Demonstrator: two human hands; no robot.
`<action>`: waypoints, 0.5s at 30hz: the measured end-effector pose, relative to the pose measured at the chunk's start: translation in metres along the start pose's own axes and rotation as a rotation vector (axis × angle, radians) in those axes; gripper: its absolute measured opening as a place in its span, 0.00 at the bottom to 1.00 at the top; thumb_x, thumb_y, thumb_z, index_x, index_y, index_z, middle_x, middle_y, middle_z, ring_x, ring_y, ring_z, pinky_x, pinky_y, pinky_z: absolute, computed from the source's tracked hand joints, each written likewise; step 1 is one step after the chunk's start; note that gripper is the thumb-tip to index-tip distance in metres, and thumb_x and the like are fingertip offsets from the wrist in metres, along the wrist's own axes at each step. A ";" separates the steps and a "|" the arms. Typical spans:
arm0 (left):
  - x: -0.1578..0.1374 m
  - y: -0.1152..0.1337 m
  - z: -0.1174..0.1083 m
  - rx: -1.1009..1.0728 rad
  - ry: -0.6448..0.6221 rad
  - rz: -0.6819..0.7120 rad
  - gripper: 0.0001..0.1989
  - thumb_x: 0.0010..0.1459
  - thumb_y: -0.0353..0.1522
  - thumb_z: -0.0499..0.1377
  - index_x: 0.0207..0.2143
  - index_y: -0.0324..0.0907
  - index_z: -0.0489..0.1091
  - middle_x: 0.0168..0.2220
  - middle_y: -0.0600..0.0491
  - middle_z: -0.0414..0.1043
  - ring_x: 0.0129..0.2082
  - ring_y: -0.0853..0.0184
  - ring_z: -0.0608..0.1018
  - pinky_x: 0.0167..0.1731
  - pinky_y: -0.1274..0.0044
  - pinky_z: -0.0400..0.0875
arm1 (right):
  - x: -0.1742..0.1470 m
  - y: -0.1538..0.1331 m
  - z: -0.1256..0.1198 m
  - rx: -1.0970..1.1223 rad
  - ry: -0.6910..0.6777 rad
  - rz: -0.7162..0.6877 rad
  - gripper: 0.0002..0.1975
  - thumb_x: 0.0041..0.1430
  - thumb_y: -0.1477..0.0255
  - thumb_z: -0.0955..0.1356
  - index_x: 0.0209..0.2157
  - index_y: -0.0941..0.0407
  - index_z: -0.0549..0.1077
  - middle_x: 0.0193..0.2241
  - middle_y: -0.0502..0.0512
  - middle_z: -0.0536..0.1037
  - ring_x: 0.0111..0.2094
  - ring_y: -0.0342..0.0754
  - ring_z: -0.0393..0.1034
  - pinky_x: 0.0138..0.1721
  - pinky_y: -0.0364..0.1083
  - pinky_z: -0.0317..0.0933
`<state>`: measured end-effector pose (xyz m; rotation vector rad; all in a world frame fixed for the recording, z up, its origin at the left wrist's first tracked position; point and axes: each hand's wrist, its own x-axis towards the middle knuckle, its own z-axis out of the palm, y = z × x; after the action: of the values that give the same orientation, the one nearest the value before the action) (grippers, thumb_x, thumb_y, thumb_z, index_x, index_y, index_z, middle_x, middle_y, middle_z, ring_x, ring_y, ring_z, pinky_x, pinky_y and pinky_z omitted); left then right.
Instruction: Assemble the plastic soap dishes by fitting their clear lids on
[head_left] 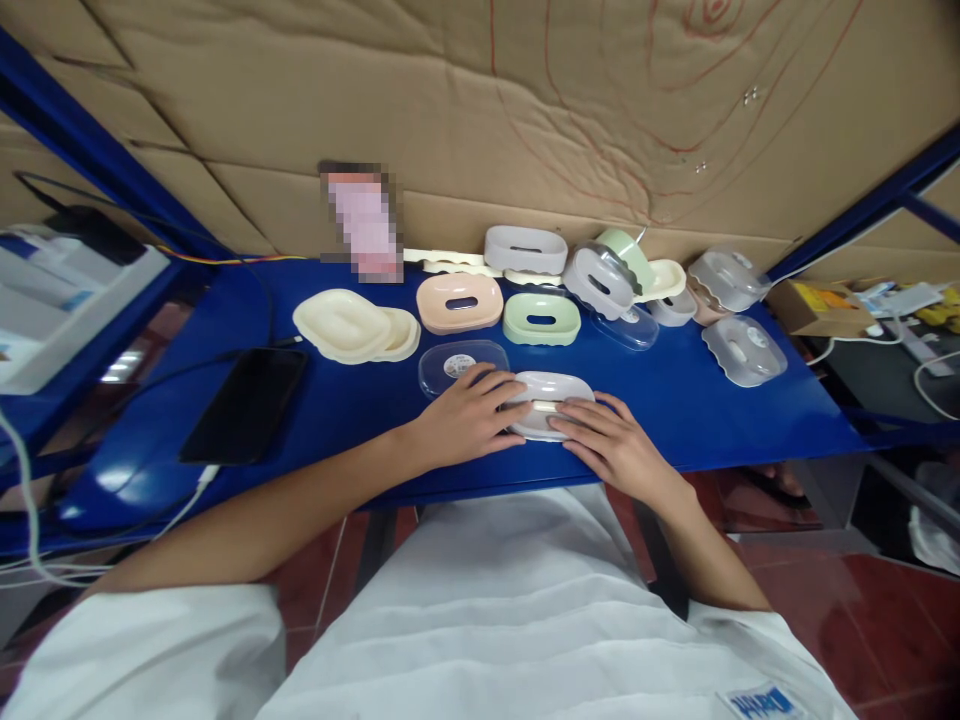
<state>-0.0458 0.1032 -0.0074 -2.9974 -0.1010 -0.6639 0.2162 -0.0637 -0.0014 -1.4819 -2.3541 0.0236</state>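
The pale grey soap dish [553, 384] lies near the blue table's [367, 400] front edge, long axis running nine to three o'clock. The left hand [471, 415] clasps its nine-o'clock end, the right hand [619, 447] its four-o'clock end, both equally close.

Two hands [474, 415] [613, 450], one grey dish [555, 385] under them, one phone [244, 405], two green dishes [541, 333] [630, 258], two overlapping cream trays [341, 325] [406, 335]

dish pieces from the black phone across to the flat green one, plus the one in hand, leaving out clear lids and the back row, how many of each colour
Cream pieces: 2
Peach piece: 1
Green piece: 1
Grey piece: 1
Total: 5
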 end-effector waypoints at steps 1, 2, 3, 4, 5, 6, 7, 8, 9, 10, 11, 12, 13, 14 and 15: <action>0.000 0.001 0.000 0.001 -0.002 -0.002 0.20 0.70 0.43 0.64 0.57 0.41 0.77 0.58 0.42 0.78 0.59 0.49 0.77 0.62 0.55 0.68 | 0.002 0.005 -0.003 0.023 0.002 -0.006 0.19 0.78 0.68 0.65 0.66 0.47 0.73 0.65 0.55 0.77 0.67 0.53 0.70 0.70 0.62 0.58; 0.000 0.001 -0.001 0.005 -0.004 -0.003 0.19 0.70 0.43 0.64 0.57 0.41 0.77 0.58 0.42 0.78 0.59 0.49 0.77 0.62 0.55 0.68 | 0.005 0.011 -0.008 0.043 0.014 -0.002 0.19 0.78 0.67 0.65 0.65 0.48 0.73 0.65 0.55 0.77 0.67 0.54 0.71 0.69 0.62 0.60; 0.000 0.002 -0.001 0.007 -0.004 -0.004 0.19 0.71 0.43 0.64 0.56 0.41 0.77 0.58 0.42 0.78 0.58 0.50 0.77 0.62 0.55 0.68 | 0.010 0.018 -0.013 0.048 0.034 0.015 0.19 0.78 0.67 0.64 0.65 0.48 0.73 0.65 0.55 0.77 0.67 0.54 0.71 0.68 0.61 0.62; 0.000 0.003 -0.001 0.007 -0.003 -0.005 0.19 0.71 0.43 0.63 0.56 0.41 0.77 0.57 0.43 0.78 0.58 0.50 0.77 0.62 0.55 0.68 | 0.017 0.026 -0.017 0.035 0.054 0.044 0.19 0.79 0.68 0.63 0.66 0.49 0.73 0.65 0.56 0.77 0.67 0.55 0.71 0.67 0.61 0.63; 0.000 0.004 -0.001 0.002 -0.001 -0.008 0.19 0.71 0.43 0.63 0.56 0.42 0.77 0.57 0.43 0.78 0.58 0.50 0.77 0.62 0.55 0.67 | 0.026 0.035 -0.022 0.004 0.066 0.077 0.21 0.79 0.68 0.61 0.67 0.50 0.72 0.65 0.57 0.76 0.67 0.55 0.70 0.67 0.61 0.64; 0.001 0.005 -0.002 -0.006 0.002 -0.012 0.19 0.71 0.43 0.62 0.56 0.42 0.77 0.57 0.43 0.78 0.58 0.50 0.77 0.62 0.55 0.67 | 0.036 0.043 -0.025 -0.037 0.065 0.105 0.22 0.79 0.69 0.60 0.69 0.51 0.70 0.66 0.59 0.76 0.68 0.56 0.69 0.66 0.62 0.64; 0.002 0.006 -0.003 -0.014 0.004 -0.017 0.19 0.71 0.43 0.62 0.56 0.42 0.77 0.58 0.43 0.78 0.58 0.50 0.77 0.63 0.55 0.67 | 0.046 0.049 -0.027 -0.078 0.050 0.119 0.23 0.79 0.70 0.60 0.70 0.52 0.68 0.67 0.60 0.74 0.68 0.57 0.68 0.66 0.63 0.64; 0.002 0.006 -0.005 -0.023 -0.001 -0.024 0.18 0.70 0.42 0.61 0.56 0.43 0.77 0.58 0.43 0.77 0.58 0.50 0.77 0.63 0.54 0.66 | 0.056 0.054 -0.029 -0.110 0.024 0.120 0.24 0.78 0.71 0.59 0.71 0.53 0.67 0.68 0.60 0.73 0.69 0.58 0.67 0.66 0.63 0.64; 0.003 0.005 -0.009 -0.032 -0.013 -0.035 0.18 0.69 0.40 0.62 0.57 0.43 0.76 0.59 0.42 0.77 0.59 0.50 0.77 0.64 0.54 0.66 | 0.065 0.057 -0.029 -0.131 -0.002 0.113 0.25 0.78 0.72 0.59 0.71 0.53 0.67 0.69 0.60 0.72 0.69 0.59 0.67 0.66 0.63 0.64; 0.003 0.003 -0.013 -0.040 -0.033 -0.056 0.18 0.67 0.37 0.62 0.57 0.43 0.76 0.61 0.42 0.75 0.60 0.50 0.77 0.65 0.54 0.65 | 0.072 0.058 -0.030 -0.145 -0.024 0.103 0.25 0.77 0.73 0.59 0.71 0.53 0.67 0.69 0.60 0.72 0.70 0.59 0.66 0.66 0.63 0.64; 0.003 -0.001 -0.019 -0.044 -0.061 -0.089 0.19 0.65 0.35 0.61 0.57 0.43 0.75 0.63 0.41 0.73 0.61 0.49 0.76 0.66 0.53 0.64 | 0.077 0.056 -0.030 -0.156 -0.034 0.098 0.25 0.77 0.74 0.58 0.71 0.54 0.67 0.69 0.60 0.72 0.70 0.59 0.66 0.66 0.63 0.63; 0.002 -0.007 -0.026 -0.047 -0.095 -0.134 0.20 0.63 0.33 0.61 0.57 0.43 0.74 0.66 0.41 0.71 0.64 0.49 0.74 0.67 0.53 0.63 | 0.079 0.053 -0.031 -0.161 -0.036 0.101 0.25 0.77 0.73 0.58 0.70 0.54 0.68 0.69 0.61 0.72 0.69 0.59 0.67 0.66 0.63 0.63; 0.001 -0.014 -0.033 -0.046 -0.136 -0.195 0.22 0.62 0.32 0.61 0.58 0.43 0.73 0.68 0.41 0.68 0.66 0.48 0.72 0.68 0.52 0.61 | 0.077 0.048 -0.033 -0.159 -0.036 0.109 0.24 0.78 0.71 0.58 0.69 0.54 0.69 0.68 0.61 0.72 0.69 0.59 0.67 0.67 0.63 0.63; -0.002 -0.022 -0.040 -0.043 -0.189 -0.262 0.23 0.62 0.33 0.62 0.60 0.43 0.72 0.69 0.41 0.66 0.68 0.47 0.70 0.69 0.52 0.62 | 0.073 0.042 -0.035 -0.149 -0.040 0.120 0.23 0.79 0.68 0.59 0.69 0.53 0.70 0.68 0.61 0.73 0.69 0.60 0.67 0.67 0.63 0.63; -0.005 -0.030 -0.046 -0.047 -0.249 -0.332 0.26 0.62 0.34 0.62 0.62 0.43 0.70 0.71 0.41 0.64 0.69 0.45 0.69 0.67 0.52 0.64 | 0.066 0.036 -0.037 -0.130 -0.049 0.135 0.23 0.79 0.64 0.60 0.69 0.52 0.70 0.68 0.61 0.73 0.69 0.60 0.68 0.67 0.63 0.64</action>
<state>-0.0718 0.1287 0.0336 -3.1226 -0.6153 -0.3119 0.2333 0.0044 0.0450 -1.7180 -2.3289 -0.0602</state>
